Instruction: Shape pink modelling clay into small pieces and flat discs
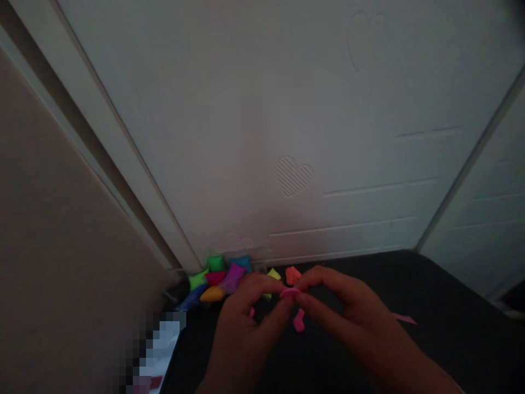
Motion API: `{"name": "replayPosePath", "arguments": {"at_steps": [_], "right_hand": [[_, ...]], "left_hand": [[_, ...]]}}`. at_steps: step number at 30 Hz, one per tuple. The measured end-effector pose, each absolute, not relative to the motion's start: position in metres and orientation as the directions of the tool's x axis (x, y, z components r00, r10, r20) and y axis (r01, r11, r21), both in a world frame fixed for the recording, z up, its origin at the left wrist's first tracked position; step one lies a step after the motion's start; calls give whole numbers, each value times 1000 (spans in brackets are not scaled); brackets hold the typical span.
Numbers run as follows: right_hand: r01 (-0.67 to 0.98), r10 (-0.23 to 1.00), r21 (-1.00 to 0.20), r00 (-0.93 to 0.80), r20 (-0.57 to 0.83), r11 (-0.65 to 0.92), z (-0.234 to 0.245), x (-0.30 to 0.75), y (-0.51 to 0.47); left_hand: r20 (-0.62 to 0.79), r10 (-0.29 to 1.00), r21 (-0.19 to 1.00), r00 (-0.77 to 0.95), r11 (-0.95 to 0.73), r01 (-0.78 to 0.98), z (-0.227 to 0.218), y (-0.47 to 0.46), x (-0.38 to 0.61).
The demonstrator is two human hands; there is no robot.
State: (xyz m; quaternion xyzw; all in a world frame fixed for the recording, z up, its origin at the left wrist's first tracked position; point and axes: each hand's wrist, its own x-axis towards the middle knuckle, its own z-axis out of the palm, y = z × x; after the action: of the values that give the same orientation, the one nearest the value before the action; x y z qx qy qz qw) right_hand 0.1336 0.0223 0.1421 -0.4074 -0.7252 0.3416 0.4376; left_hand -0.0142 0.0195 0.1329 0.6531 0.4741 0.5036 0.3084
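Observation:
Between the fingertips of both hands is a small, flattened piece of pink modelling clay (290,293). My left hand (250,323) pinches its left edge, and my right hand (353,312) pinches its right edge. Below it on the dark table lies a bent pink clay piece (299,321). A coral-orange lump (292,275) sits just behind the fingers, with a yellow piece (274,274) to its left. More pink bits are partly hidden by my left hand.
Several coloured clay packets (233,277) are piled at the back left against a white panel with embossed hearts (294,176). A device with a lit, blurred screen (162,350) lies at the left edge of the black table (435,290). A pink strip (405,318) lies right.

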Motion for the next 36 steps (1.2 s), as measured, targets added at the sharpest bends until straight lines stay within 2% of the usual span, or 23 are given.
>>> {"name": "replayPosePath", "arguments": {"at_steps": [7, 21, 29, 36], "right_hand": [[279, 884, -854, -306, 354, 438, 146, 131, 19], [183, 817, -827, -369, 443, 531, 145, 129, 16], [175, 810, -820, -362, 461, 544, 147, 132, 11], [221, 822, -818, -371, 432, 530, 149, 133, 5]], "left_hand": [[341, 928, 812, 147, -370, 452, 148, 10, -11], [461, 881, 794, 104, -462, 395, 146, 3, -15], [432, 882, 778, 189, -470, 418, 149, -2, -16], [380, 881, 714, 283, -474, 516, 153, -5, -18]]}}
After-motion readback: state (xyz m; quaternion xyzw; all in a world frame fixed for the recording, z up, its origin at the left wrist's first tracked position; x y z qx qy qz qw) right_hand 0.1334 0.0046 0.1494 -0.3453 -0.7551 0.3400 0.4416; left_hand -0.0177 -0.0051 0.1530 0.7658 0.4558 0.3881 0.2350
